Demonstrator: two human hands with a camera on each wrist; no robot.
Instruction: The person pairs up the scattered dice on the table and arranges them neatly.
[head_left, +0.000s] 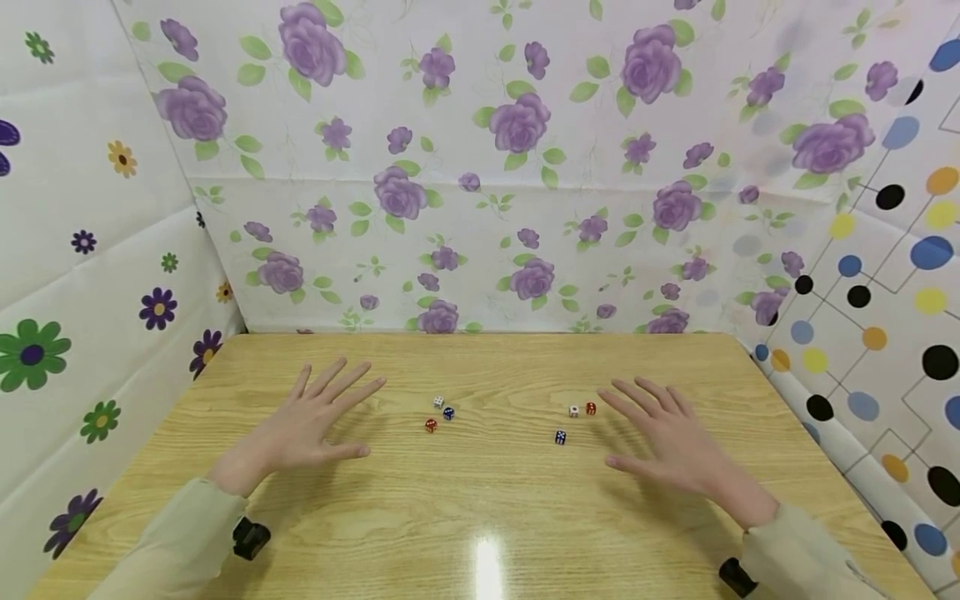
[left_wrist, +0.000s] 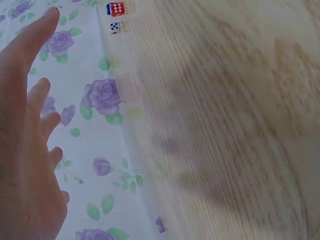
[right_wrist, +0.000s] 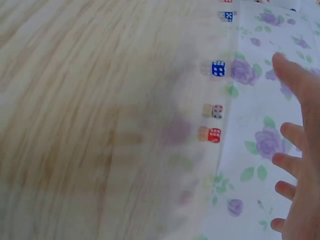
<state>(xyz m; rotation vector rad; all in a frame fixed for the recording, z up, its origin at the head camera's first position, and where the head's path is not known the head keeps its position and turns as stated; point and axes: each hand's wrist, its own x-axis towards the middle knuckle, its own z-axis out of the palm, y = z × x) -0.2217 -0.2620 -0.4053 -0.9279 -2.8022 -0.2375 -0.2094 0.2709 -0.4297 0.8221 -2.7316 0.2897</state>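
The person's left hand (head_left: 311, 425) is spread, fingers extended and holding nothing, above the wooden table (head_left: 480, 500); the right hand (head_left: 667, 437) is likewise splayed and bare. Inward of the left lie a white die (head_left: 438, 402), a blue die (head_left: 448, 413) and a red die (head_left: 431, 426); near the right fingertips, a second red die (head_left: 591, 408) just beside a second white die (head_left: 573, 412), with a second blue die (head_left: 560, 437) nearer the person. Such small cubes would suit a light thumb-and-index pinch, approached from above so neighbours aren't nudged.
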